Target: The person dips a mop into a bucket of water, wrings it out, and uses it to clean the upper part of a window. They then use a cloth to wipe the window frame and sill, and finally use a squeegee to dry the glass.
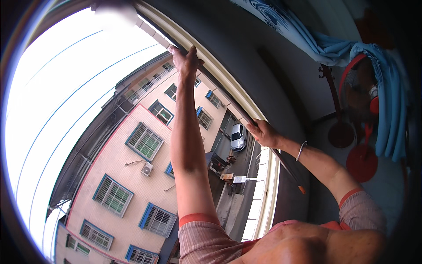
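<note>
Pole [288, 168] runs close beside the window frame [222, 74], its orange tip [302, 189] on the room side. Left hand [187, 60] and right hand [263, 133] both have fingers curled closed around it, the left farther up the frame. A loosened grip could let it slip past the frame toward the street [247, 165]; a careless swing could knock the frame's edge. Open air lies outside the frame; inside, dark wall [239, 53] crowds near.

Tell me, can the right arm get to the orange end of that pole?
Probably yes: the right grip holds the dark pole higher up, and nothing seems to block the way down to its orange end. It might need to loosen first.
</note>
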### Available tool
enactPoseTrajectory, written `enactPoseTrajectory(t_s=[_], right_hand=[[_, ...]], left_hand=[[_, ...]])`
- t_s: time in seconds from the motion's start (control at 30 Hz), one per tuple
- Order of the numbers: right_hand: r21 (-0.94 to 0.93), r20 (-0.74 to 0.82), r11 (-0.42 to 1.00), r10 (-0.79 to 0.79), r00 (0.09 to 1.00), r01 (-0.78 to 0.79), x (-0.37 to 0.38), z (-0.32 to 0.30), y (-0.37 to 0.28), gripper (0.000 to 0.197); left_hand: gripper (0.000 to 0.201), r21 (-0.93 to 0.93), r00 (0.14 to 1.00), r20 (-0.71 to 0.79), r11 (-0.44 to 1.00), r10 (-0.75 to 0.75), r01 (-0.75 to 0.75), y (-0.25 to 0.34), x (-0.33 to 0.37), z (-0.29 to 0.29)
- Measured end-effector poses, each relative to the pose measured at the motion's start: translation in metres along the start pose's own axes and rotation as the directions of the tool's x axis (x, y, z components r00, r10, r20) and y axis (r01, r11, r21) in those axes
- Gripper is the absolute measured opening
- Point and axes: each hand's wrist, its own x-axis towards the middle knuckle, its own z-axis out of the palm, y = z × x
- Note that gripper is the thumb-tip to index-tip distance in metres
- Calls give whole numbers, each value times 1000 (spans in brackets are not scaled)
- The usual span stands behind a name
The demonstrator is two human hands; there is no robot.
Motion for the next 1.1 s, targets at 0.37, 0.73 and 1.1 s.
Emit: enactPoseTrajectory(t_s=[0.37, 0.73, 1.1], right_hand=[[-247, 90, 964, -76, 993, 96, -14, -36, -4, 42], [-208, 249, 859, -416, 875, 467, 27, 30, -82, 33], [-481, -69, 866, -192, 979, 136, 1, 8, -51, 29]], left_hand=[[31, -130, 979, -161, 981, 122, -144, 35, -51, -13], [21, -65, 804, -516, 922, 296, -382, 125, -95, -145], [30, -219, 945, -313, 961, 93, -167, 38, -48, -89]])
